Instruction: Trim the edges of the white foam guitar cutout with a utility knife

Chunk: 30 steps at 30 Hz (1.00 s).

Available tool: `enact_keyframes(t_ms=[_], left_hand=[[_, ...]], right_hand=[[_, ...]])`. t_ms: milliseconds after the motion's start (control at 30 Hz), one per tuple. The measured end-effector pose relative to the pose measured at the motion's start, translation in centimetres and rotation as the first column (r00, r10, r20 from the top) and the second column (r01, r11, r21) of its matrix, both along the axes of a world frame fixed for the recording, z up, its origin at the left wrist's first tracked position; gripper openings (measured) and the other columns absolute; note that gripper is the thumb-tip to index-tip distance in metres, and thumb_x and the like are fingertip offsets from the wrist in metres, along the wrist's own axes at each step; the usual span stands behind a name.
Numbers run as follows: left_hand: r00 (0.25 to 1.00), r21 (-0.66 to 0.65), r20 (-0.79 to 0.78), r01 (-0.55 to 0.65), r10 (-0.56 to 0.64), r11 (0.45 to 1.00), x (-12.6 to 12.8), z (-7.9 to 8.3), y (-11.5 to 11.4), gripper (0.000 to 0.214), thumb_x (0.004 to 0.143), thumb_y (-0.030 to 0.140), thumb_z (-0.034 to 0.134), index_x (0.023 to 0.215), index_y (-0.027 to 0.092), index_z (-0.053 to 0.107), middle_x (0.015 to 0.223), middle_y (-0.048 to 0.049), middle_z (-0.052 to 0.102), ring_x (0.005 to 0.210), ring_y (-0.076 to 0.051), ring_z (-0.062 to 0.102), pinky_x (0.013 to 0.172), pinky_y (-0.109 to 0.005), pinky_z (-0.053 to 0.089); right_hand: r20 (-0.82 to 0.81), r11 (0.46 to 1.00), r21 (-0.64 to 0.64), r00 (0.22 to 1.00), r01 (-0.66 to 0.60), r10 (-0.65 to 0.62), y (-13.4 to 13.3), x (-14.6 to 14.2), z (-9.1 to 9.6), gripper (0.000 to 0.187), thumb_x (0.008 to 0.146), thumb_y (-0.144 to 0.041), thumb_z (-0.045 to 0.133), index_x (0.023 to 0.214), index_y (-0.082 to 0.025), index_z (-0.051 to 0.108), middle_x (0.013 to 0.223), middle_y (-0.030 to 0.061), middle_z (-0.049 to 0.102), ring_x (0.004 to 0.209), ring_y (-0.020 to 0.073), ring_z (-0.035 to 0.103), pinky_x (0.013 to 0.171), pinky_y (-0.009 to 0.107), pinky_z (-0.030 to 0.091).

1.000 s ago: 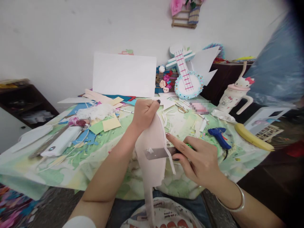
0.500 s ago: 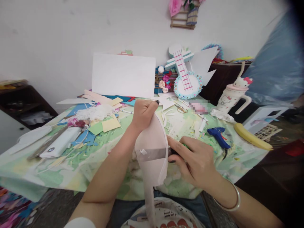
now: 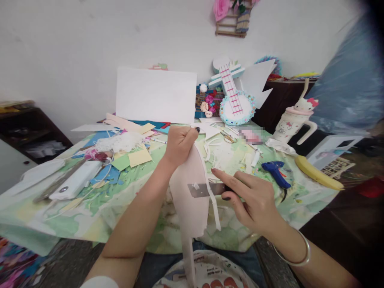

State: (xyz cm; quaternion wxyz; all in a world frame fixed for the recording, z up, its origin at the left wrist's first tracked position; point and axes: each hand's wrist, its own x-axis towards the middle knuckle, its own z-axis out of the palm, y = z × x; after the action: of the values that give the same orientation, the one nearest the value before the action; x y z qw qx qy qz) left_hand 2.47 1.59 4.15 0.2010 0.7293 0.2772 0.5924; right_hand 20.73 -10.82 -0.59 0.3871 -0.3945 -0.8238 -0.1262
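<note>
My left hand [image 3: 179,145] is closed in a fist on the top edge of a pale pink foam piece [image 3: 189,196], holding it upright over the table's near edge. My right hand [image 3: 250,198] grips a utility knife [image 3: 207,189], forefinger stretched along its top. The bare metal blade lies across the foam's right side. A thin trimmed strip [image 3: 213,202] hangs loose from the foam's right edge, below the blade.
The table [image 3: 90,200] carries paper scraps, a white power bank [image 3: 75,180], white thread, a blue glue gun [image 3: 274,170], a banana [image 3: 318,173], scissors [image 3: 228,137] and a cat-themed mug [image 3: 292,120]. A white sheet [image 3: 156,94] and a foam guitar craft [image 3: 234,96] lean on the wall.
The blade was pushed further left across the foam half a second ago, then drew back right and slightly up. The trimmed strip hangs free again at the right edge.
</note>
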Motion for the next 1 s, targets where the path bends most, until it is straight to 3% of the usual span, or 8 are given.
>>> enact_keyframes(t_ms=[367,733,1000], left_hand=[[0.987,0.111,-0.156,-0.027,0.045,0.993,1.5,-0.2,-0.3,0.04,0.079,0.025,0.043,0.046,0.019,0.022,0.044,0.0038,0.021,0.043,-0.008,0.022,0.048,-0.03,0.017],[0.995,0.073,-0.08,-0.06,0.065,0.996,0.5,0.0,-0.3,0.037,0.077,0.023,0.045,0.043,0.018,0.029,0.043,0.0037,0.024,0.044,-0.008,0.024,0.047,-0.028,0.018],[0.994,0.076,-0.093,-0.042,0.049,0.996,0.7,0.0,-0.4,0.037,0.076,0.022,0.045,0.043,0.019,0.029,0.043,0.0038,0.024,0.043,-0.008,0.024,0.047,-0.029,0.017]], right_hand=[[0.042,0.999,-0.042,0.999,0.006,-0.005,0.2,-0.2,2.3,0.034,0.094,-0.029,0.043,0.122,-0.018,0.058,0.064,-0.0008,0.045,0.055,0.012,0.04,0.053,0.027,0.025],[0.07,0.999,-0.012,0.996,-0.046,0.047,-0.2,0.0,0.7,0.038,0.095,-0.035,0.041,0.125,-0.017,0.055,0.067,0.0009,0.047,0.056,0.0135,0.04,0.055,0.028,0.026],[0.079,0.999,-0.001,0.996,-0.045,0.044,-0.2,-0.5,1.0,0.037,0.094,-0.037,0.042,0.119,-0.015,0.059,0.067,0.002,0.048,0.057,0.0146,0.04,0.055,0.029,0.026]])
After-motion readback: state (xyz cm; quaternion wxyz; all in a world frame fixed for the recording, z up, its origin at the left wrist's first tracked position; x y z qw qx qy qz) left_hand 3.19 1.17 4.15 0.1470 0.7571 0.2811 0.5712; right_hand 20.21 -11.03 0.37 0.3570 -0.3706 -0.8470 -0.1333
